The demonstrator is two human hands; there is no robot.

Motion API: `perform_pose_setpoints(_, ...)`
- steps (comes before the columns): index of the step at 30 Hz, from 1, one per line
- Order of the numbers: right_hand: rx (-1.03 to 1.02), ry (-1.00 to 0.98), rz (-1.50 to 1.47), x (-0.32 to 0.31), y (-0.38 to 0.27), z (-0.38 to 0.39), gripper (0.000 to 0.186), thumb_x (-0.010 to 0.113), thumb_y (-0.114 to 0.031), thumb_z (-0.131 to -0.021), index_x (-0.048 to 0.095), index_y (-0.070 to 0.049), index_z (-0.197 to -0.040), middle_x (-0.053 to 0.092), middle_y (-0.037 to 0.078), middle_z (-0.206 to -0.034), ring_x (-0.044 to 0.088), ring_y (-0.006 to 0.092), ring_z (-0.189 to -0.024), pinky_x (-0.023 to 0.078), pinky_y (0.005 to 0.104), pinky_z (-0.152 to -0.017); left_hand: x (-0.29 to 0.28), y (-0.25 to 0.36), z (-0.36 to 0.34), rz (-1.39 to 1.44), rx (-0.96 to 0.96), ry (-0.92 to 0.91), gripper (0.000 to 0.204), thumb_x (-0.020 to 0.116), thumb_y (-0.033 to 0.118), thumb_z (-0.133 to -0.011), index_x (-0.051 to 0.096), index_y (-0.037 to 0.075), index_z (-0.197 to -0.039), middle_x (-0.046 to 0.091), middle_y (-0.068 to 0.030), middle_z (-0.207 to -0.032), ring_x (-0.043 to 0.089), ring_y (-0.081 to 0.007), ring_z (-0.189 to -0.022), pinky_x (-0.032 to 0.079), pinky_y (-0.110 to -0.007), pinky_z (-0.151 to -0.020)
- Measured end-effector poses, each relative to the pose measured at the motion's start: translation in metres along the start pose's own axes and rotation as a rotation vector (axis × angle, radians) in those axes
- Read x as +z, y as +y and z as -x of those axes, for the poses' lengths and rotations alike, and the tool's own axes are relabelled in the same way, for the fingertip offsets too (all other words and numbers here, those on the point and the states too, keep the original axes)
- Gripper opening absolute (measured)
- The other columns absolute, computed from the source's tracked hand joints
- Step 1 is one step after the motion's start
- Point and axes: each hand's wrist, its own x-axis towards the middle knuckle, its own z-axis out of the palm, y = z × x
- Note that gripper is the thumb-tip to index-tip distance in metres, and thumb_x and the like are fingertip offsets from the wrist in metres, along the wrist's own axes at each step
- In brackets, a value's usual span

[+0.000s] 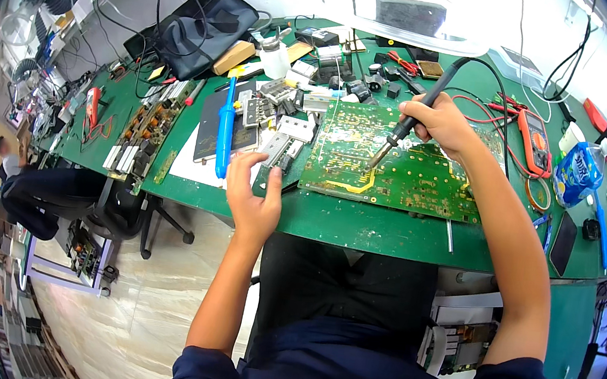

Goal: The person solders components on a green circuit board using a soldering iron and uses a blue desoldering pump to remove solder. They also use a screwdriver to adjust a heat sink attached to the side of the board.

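A circuit board (414, 184) lies at the middle of the bench (330, 223), toward its near edge. A soldering iron (406, 126), in the right hand (442, 123), slants over the board's left half. The left hand (254, 205) is left of the board, just beside a hand tool (224, 134). Far left sits a bag (217, 31), with a bottle (274, 59) to its right. A multimeter (532, 138) and packet (579, 176) lie right of the board.

Circuit board (415, 177): green, yellow strips, solder dots facing up, on tabletop (359, 230). Soldering iron (402, 132): black handle, metal barrel, slanted, tip down at board's left half.
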Motion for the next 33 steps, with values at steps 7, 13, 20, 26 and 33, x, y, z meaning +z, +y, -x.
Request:
perform_pose_setpoints(7, -0.05, 0.056, 0.034, -0.004, 0.004, 0.0, 0.023, 0.068, -0.023, -0.086, 0.062, -0.002, -0.077, 0.052, 0.0, -0.058, 0.045, 0.0066, -0.046, 0.035, 0.0235, -0.043, 0.002, 0.005, 0.001, 0.001, 0.064, -0.113, 0.02, 0.067, 0.005, -0.078, 0.062, 0.004, -0.097, 0.061, -0.0138, -0.096, 0.057, -0.035, -0.094, 0.04, -0.046, -0.095)
perform_pose_setpoints(13, -0.005, 0.054, 0.007, -0.001, 0.006, 0.001, 0.021, 0.066, -0.022, -0.088, 0.059, -0.004, -0.079, 0.059, 0.001, -0.069, 0.046, 0.0041, -0.046, 0.034, 0.021, -0.042, -0.025, -0.045, -0.052, -0.198, 0.013, -0.181, 0.027, 0.067, 0.011, -0.079, 0.06, 0.004, -0.104, 0.058, -0.0165, -0.102, 0.055, -0.0354, -0.098, 0.043, -0.042, -0.088)
perform_pose_setpoints(20, -0.016, 0.038, -0.007, -0.001, 0.004, -0.002, 0.022, 0.068, -0.021, -0.086, 0.06, -0.004, -0.076, 0.059, 0.002, -0.066, 0.046, 0.0046, -0.045, 0.035, 0.0217, -0.041, -0.001, -0.167, -0.161, -0.507, -0.616, -0.66, 0.053, 0.07, 0.043, -0.082, 0.065, -0.007, -0.099, 0.068, -0.022, -0.092, 0.069, -0.03, -0.081, 0.055, -0.039, -0.071)
perform_pose_setpoints(26, -0.046, 0.039, 0.036, -0.002, 0.005, -0.001, 0.024, 0.068, -0.021, -0.086, 0.059, -0.002, -0.074, 0.055, 0.001, -0.061, 0.044, 0.0055, -0.045, 0.033, 0.0229, -0.041, -0.01, -0.167, -0.163, -0.286, -0.699, -0.809, 0.05, 0.073, 0.041, -0.083, 0.066, -0.007, -0.093, 0.068, -0.0138, -0.08, 0.067, -0.0189, -0.064, 0.056, -0.032, -0.056)
perform_pose_setpoints(33, -0.12, 0.021, 0.03, 0.013, 0.009, -0.008, 0.027, 0.065, -0.025, -0.086, 0.062, -0.001, -0.074, 0.046, 0.0, -0.049, 0.04, 0.0078, -0.043, 0.03, 0.0249, -0.043, -0.124, -0.14, -0.15, 0.591, -0.726, -0.456, 0.033, 0.057, 0.032, -0.098, 0.056, 0.006, -0.118, 0.062, -0.0065, -0.101, 0.06, -0.0136, -0.09, 0.05, -0.029, -0.078)
